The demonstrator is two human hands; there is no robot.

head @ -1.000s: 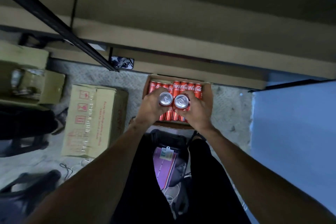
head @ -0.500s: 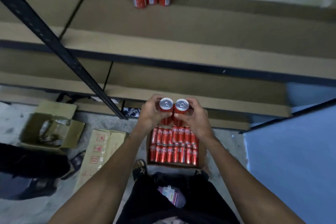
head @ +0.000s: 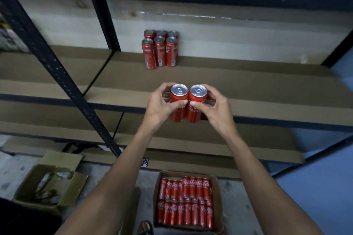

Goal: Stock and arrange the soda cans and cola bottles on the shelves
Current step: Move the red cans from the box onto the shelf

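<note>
Left hand (head: 159, 106) wrapped round one slim red can (head: 178, 104), right hand (head: 214, 108) clutching its glossy twin (head: 196, 105), silver-lidded cylinders touching, above matte brown shelf (head: 267, 89)

A stockroom: black steel racking (head: 57, 74) left of the left grip (head: 159, 108), 6 cola cans (head: 160, 51) on a bare board shelf (head: 267, 82) beyond it, and a carton (head: 217, 192) of cans on the grey floor (head: 147, 183) below the right grip (head: 215, 108).
</note>
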